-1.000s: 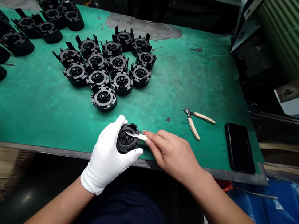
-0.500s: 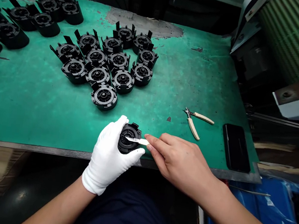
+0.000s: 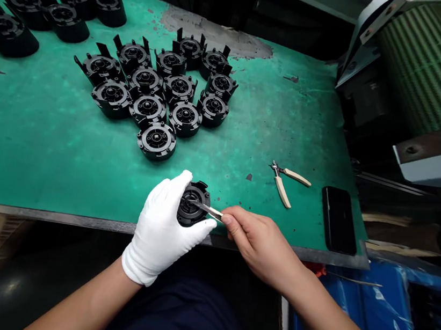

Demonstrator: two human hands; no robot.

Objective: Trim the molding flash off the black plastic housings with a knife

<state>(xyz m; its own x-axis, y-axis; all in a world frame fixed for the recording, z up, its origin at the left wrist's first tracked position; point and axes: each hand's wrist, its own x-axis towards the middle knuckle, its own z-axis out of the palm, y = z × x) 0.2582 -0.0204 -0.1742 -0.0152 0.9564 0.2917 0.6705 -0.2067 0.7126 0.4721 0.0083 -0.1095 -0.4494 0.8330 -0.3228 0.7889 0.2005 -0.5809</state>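
My left hand [image 3: 163, 228], in a white glove, is closed around a round black plastic part [image 3: 194, 219] at the table's front edge. The part's ringed face is turned up, and its left side is hidden by the glove. Bare, my right hand [image 3: 257, 240] pinches the pale handle of a small craft knife [image 3: 212, 211]. The blade's tip reaches the middle of the part's face; whether it touches cannot be made out. Several similar black plastic parts [image 3: 156, 139] stand grouped just beyond my left hand.
Nippers [image 3: 281, 186] with cream handles lie spread on the green tabletop [image 3: 244, 135], beside a black phone [image 3: 339, 219]. More black parts [image 3: 66, 20] stand at the far left. A machine with a ribbed green panel [image 3: 425, 62] borders the right side. Blue plastic [image 3: 372, 309] lies below the table's right corner.
My right hand has turned and shifted slightly right and down, and the knife now slants, its blade seen more edge-on. The left hand keeps its hold on the part. The camera view has shifted slightly.
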